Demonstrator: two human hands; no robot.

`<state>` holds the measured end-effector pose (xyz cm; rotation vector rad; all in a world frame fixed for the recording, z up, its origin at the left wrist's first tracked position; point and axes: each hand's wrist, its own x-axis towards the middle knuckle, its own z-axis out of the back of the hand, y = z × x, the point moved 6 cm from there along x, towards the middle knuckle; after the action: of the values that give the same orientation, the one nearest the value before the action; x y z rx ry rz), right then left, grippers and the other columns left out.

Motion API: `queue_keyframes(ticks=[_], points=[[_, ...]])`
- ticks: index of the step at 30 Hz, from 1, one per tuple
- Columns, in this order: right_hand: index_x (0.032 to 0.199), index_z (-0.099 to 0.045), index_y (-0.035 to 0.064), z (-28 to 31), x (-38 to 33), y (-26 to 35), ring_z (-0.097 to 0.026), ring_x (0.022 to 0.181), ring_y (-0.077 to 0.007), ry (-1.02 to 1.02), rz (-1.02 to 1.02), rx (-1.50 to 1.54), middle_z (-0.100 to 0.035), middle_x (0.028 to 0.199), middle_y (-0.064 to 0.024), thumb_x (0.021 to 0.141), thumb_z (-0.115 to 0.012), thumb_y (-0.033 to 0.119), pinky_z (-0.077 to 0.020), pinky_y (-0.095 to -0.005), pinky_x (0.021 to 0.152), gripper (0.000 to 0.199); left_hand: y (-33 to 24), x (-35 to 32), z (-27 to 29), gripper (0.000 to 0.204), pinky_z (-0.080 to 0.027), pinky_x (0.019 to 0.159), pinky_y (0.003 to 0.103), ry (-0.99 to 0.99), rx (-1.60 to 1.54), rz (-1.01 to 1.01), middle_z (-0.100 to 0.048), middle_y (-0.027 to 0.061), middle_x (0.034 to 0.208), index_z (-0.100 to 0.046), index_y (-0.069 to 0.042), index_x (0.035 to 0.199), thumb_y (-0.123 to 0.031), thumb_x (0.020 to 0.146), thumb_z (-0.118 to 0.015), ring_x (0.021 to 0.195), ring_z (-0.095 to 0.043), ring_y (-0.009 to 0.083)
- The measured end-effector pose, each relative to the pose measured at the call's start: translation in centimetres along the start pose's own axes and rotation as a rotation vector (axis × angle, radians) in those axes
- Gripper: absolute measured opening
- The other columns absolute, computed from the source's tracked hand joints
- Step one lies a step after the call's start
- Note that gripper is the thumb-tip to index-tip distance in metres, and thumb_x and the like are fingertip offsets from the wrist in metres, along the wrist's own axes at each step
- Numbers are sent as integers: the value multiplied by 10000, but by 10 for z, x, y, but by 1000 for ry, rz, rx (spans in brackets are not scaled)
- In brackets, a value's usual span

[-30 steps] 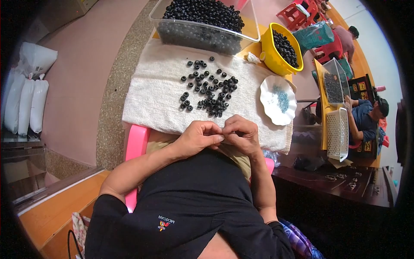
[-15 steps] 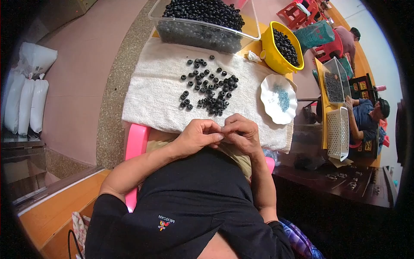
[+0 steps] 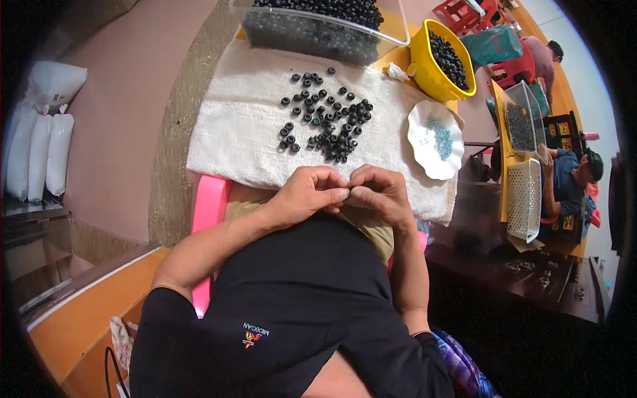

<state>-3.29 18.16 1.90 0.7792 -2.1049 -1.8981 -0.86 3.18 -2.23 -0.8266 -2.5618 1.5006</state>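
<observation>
My left hand (image 3: 312, 191) and my right hand (image 3: 379, 192) meet fingertip to fingertip over my lap, at the near edge of a white towel (image 3: 232, 132). Both are closed in a pinch. A tiny dark spot shows between the fingertips, too small to name. Just beyond the hands lie many loose black ring-like pieces (image 3: 338, 142) with holes, heaped closest to me and scattered farther off. To the right of them a white scalloped dish (image 3: 419, 142) holds small pale blue bits (image 3: 440, 137).
A clear plastic bin (image 3: 318, 33) of black pieces stands at the far side, beside a yellow basket (image 3: 424, 63) of the same. White sacks (image 3: 40, 156) lean at far left. On the right, a co-worker (image 3: 570, 176) sits near a white perforated basket (image 3: 524, 199).
The view has shifted, so the towel and bins sit higher in the picture. My right hand has turned, and its thumb and finger now meet the left fingertips more plainly.
</observation>
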Motion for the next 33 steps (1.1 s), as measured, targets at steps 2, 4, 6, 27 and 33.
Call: queue_keyframes(ticks=[2, 4, 6, 27, 33], points=[[909, -648, -29, 3, 3, -3, -591, 870, -133, -6, -21, 48, -635, 949, -75, 866, -707, 25, -477, -263, 790, 91, -2, 0, 0, 151, -551, 703, 245, -2, -2, -7, -674, 37, 887, -645, 1, 1050, -96, 938, -672, 767, -647, 100], [910, -648, -28, 7, 3, -7, -590, 870, -133, 5, -7, 63, -635, 948, -74, 868, -706, 24, -478, -264, 790, 88, -3, 2, 0, 141, -552, 708, 243, 16, -13, -37, -675, 34, 886, -649, -5, 1035, -107, 941, -672, 766, -647, 99], [914, -647, -25, 7, 2, -6, -594, 875, -132, 17, 11, 66, -637, 947, -75, 875, -707, 31, -485, -269, 791, 91, -3, 2, -1, 140, -551, 709, 241, 18, -17, -40, -674, 31, 888, -650, -8, 1033, -110, 940, -675, 768, -645, 95], [968, -663, -50, -5, 4, 5, -620, 911, -181, -139, 348, -228, -660, 965, -122, 869, -682, -41, -493, -278, 816, 101, -10, 2, 1, 83, -551, 714, 225, -77, -147, -68, -679, 24, 890, -660, -26, 999, -79, 936, -670, 775, -643, 80], [939, -684, -51, -7, 1, 10, -629, 920, -164, -214, 383, -236, -661, 975, -105, 861, -646, -79, -497, -264, 823, 91, -11, 3, 0, 87, -568, 712, 221, -132, -163, -62, -678, 28, 904, -660, -22, 1002, -80, 937, -669, 769, -652, 82]])
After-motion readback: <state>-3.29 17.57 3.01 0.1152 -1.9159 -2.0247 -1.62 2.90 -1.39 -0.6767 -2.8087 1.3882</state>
